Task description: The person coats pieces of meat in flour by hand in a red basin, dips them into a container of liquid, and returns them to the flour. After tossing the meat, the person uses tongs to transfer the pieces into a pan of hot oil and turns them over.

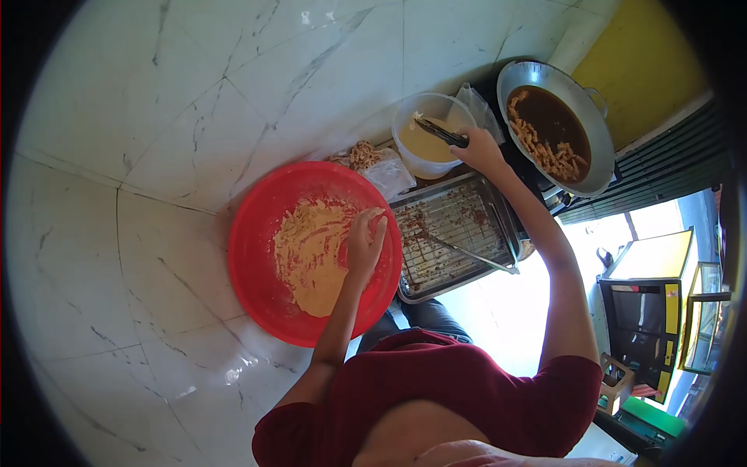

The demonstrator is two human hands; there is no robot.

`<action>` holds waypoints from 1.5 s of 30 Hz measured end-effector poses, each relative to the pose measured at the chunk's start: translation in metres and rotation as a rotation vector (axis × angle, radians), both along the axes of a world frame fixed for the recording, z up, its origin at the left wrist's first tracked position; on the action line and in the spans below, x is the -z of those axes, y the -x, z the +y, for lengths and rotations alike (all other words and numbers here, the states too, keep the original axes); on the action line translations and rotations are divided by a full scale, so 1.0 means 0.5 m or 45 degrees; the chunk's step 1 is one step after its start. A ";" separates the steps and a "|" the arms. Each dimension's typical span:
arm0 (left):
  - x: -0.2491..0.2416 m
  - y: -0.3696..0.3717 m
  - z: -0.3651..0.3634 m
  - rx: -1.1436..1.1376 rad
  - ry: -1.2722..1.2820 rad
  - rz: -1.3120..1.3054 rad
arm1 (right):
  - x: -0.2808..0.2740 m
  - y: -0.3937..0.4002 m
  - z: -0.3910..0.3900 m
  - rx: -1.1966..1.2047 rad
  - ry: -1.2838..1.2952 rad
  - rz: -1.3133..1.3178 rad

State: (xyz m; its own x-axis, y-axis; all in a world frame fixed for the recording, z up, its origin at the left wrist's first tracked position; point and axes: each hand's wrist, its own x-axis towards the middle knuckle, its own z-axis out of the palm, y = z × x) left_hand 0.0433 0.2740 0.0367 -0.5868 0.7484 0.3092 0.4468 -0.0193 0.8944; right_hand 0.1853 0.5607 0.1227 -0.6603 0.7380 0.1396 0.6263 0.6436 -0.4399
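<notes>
My right hand (480, 151) grips a pair of dark tongs (442, 132). Their tips reach into a clear plastic tub (402, 149) of pale yellow batter (424, 146), where a small whitish piece shows at the tip end. Over the right side of a wide red basin (253, 233), my left hand (366, 241) is open, with fingers stretched out and pale flour on the fingertips. Yellowish flour (315, 261) lies spread across the basin's bottom, with streaks of red showing through.
A wire rack tray (455, 233) with crumbs and a long metal utensil (471, 253) sits beside the basin. Behind it lies a plastic bag (389, 175) near brownish pieces (363, 156). At the right, a large wok (595, 159) holds dark oil and frying pieces (545, 152).
</notes>
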 end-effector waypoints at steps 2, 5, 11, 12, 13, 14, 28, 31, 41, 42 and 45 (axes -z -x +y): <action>-0.009 0.005 0.061 0.023 -0.048 0.110 | 0.024 0.032 0.031 0.019 0.023 -0.146; -0.011 0.014 0.133 0.025 -0.057 0.169 | 0.056 0.084 0.070 0.012 0.089 -0.387; -0.001 0.030 0.209 -0.011 -0.009 0.255 | 0.126 0.133 0.099 -0.014 0.030 -0.443; 0.007 0.034 0.214 -0.012 -0.007 0.272 | 0.125 0.132 0.103 -0.009 0.056 -0.422; 0.015 0.040 0.220 -0.012 -0.005 0.291 | 0.122 0.128 0.109 -0.002 0.080 -0.400; 0.025 0.042 0.223 -0.037 0.000 0.306 | 0.119 0.121 0.113 0.005 0.106 -0.380; 0.046 0.038 0.219 -0.129 0.127 0.360 | -0.092 -0.068 -0.006 0.048 0.257 0.262; 0.046 0.038 0.219 -0.140 0.163 0.388 | -0.082 -0.065 0.000 0.050 0.279 0.222; 0.050 0.041 0.218 -0.110 0.134 0.395 | 0.089 0.108 0.087 -0.042 0.141 -0.363; 0.055 0.042 0.219 -0.112 0.126 0.398 | 0.104 0.123 0.089 -0.052 0.146 -0.404; 0.059 0.042 0.218 -0.109 0.110 0.416 | 0.139 0.150 0.093 -0.081 0.160 -0.482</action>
State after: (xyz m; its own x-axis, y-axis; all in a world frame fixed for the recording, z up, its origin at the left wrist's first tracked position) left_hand 0.0223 0.3829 0.0074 -0.5290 0.7323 0.4288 0.7066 0.1003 0.7005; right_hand 0.1105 0.6070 0.0530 -0.6925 0.6900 -0.2107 0.7200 0.6421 -0.2633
